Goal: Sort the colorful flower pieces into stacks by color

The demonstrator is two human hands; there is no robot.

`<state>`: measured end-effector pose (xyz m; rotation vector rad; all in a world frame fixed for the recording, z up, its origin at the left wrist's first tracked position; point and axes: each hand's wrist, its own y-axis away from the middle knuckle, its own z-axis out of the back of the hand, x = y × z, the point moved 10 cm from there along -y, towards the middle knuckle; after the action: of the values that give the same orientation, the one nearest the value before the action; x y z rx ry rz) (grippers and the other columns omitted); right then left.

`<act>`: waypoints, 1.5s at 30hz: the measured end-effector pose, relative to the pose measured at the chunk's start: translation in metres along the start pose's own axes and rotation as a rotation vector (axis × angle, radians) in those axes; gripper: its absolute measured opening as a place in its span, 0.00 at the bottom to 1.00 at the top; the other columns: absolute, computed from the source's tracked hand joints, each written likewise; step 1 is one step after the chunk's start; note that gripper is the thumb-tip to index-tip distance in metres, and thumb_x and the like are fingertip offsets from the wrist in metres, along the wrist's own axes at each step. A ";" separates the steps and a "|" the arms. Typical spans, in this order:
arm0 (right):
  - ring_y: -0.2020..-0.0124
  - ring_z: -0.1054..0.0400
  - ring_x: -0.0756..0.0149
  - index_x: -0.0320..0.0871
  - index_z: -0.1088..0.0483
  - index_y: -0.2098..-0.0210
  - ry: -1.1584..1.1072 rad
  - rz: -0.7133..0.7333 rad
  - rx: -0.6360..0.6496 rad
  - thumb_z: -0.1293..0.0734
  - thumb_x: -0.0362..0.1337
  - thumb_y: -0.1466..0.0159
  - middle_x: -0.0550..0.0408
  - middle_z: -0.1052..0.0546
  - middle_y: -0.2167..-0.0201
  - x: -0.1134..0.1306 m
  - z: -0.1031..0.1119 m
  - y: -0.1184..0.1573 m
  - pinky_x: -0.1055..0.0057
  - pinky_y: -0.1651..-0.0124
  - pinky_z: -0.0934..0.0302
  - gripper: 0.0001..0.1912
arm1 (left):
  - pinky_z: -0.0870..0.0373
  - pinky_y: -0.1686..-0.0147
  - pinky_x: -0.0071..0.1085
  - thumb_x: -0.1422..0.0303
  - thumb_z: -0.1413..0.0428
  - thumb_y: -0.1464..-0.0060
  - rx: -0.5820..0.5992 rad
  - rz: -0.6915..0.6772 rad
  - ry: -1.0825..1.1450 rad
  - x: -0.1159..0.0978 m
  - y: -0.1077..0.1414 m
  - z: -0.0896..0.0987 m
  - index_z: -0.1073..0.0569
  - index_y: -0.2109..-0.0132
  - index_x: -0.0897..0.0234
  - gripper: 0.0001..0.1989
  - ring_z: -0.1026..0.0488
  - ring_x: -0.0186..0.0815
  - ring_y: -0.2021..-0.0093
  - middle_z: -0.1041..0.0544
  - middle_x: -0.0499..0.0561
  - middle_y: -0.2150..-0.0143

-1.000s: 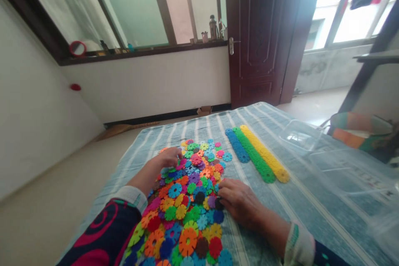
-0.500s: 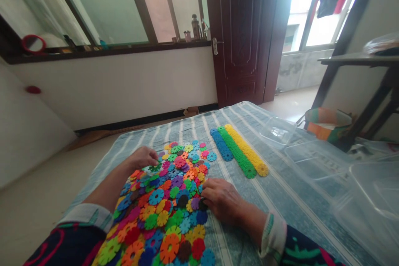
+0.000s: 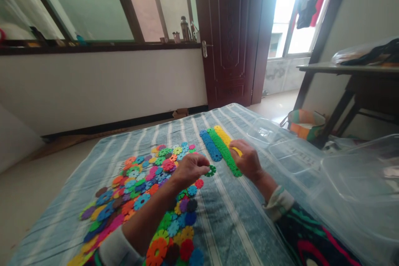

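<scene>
In a pinch, my left hand [image 3: 190,169] holds a green notched plastic disc [image 3: 211,170] just right of the pile. Curled over the lower part of the yellow row of overlapping discs [image 3: 222,134], my right hand [image 3: 248,161] covers that row's near end. Its fingertips touch or hover by the row; what they grip is hidden. Alongside lie a green row of discs [image 3: 225,151] and a shorter blue row [image 3: 210,146]. Under and around my left arm spreads a heap of mixed-colour notched discs [image 3: 141,201].
A striped blue-grey cloth [image 3: 224,224] covers the bed-like surface. Clear plastic boxes [image 3: 286,158] stand along its right side. Beyond are a colourful basket [image 3: 307,124], a table [image 3: 349,67] and a dark red door [image 3: 229,41].
My left hand has moved right from the pile's far left, carrying the green disc. My right hand has left the pile's right edge for the yellow row. The view has turned right.
</scene>
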<state>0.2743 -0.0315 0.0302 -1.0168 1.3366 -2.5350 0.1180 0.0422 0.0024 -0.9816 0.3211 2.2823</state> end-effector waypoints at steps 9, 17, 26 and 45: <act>0.53 0.33 0.60 0.45 0.27 0.68 0.066 0.030 0.497 0.28 0.32 0.49 0.52 0.27 0.58 -0.023 -0.008 0.028 0.61 0.50 0.39 0.08 | 0.37 0.70 0.25 0.75 0.47 0.57 -0.143 -0.091 0.070 -0.023 -0.018 -0.071 0.24 0.75 0.65 0.07 0.30 0.31 0.73 0.26 0.45 0.78; 0.49 0.38 0.57 0.42 0.30 0.66 0.257 0.072 0.570 0.31 0.29 0.47 0.49 0.30 0.56 -0.031 -0.025 0.047 0.60 0.47 0.42 0.09 | 0.36 0.68 0.26 0.78 0.47 0.56 -0.168 -0.118 0.048 -0.023 -0.019 -0.085 0.25 0.75 0.64 0.08 0.29 0.32 0.70 0.24 0.46 0.75; 0.47 0.40 0.56 0.43 0.32 0.65 0.233 0.080 0.518 0.33 0.27 0.47 0.50 0.30 0.56 -0.033 -0.024 0.050 0.58 0.46 0.41 0.10 | 0.38 0.66 0.28 0.75 0.43 0.53 -0.210 -0.046 -0.223 -0.016 -0.018 -0.085 0.27 0.68 0.63 0.03 0.31 0.34 0.66 0.28 0.49 0.69; 0.45 0.40 0.55 0.44 0.33 0.63 0.183 0.045 0.469 0.32 0.27 0.48 0.50 0.30 0.54 -0.042 -0.021 0.052 0.56 0.45 0.41 0.14 | 0.45 0.71 0.28 0.71 0.42 0.54 -0.174 0.087 -0.168 -0.001 -0.024 -0.090 0.34 0.71 0.62 0.06 0.32 0.33 0.70 0.30 0.46 0.73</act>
<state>0.2831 -0.0324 -0.0395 -0.6673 0.7191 -2.7620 0.1849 0.0207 -0.0588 -0.8672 0.0966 2.4859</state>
